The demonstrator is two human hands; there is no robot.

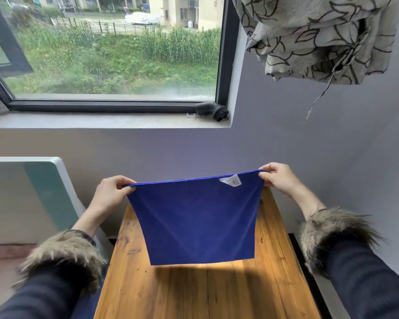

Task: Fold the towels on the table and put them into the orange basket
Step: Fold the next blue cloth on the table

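A blue towel [198,222] hangs stretched in the air above the wooden table [194,293]. My left hand [112,192] pinches its upper left corner and my right hand [279,177] pinches its upper right corner. The top edge is pulled taut between them, and a white label [231,180] shows near the right corner. The towel's lower edge hangs just above the tabletop and casts a shadow on it. No orange basket is in view.
The narrow table stands against a grey wall under a window sill [101,120]. A white and teal object [48,187] stands to the left of the table. A patterned curtain [320,38] hangs bunched at the upper right. A black brush head [213,110] lies on the sill.
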